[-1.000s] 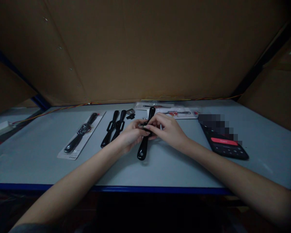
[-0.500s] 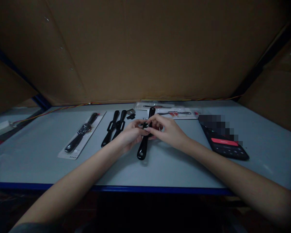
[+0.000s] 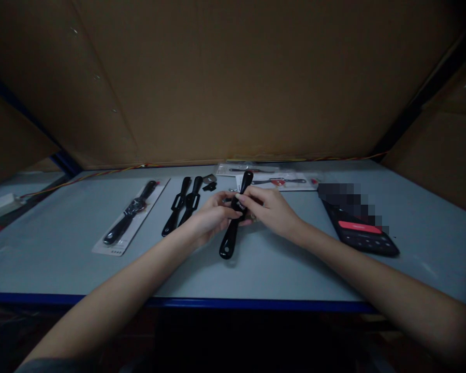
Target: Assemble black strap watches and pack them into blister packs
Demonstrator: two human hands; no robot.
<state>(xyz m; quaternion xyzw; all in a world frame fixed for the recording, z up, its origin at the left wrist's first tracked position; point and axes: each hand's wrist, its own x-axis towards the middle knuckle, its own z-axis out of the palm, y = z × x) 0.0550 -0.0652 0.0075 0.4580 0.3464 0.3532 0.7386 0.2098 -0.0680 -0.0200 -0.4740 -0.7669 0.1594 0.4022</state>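
Head view: a glossy black plastic watch strap (image 3: 229, 243) lies lengthwise at the centre of the pale grey table (image 3: 62, 254), pinched at its middle by the left hand (image 3: 213, 216) and right hand (image 3: 274, 210), both closed on it as if to steady it. Further left lie a carded black-strapped watch (image 3: 129, 211) and two black straps (image 3: 181, 204); on the right, a black device (image 3: 359, 235) shows a red bar, its writing unreadable.

No legible print, watch card (image 3: 114, 250) included
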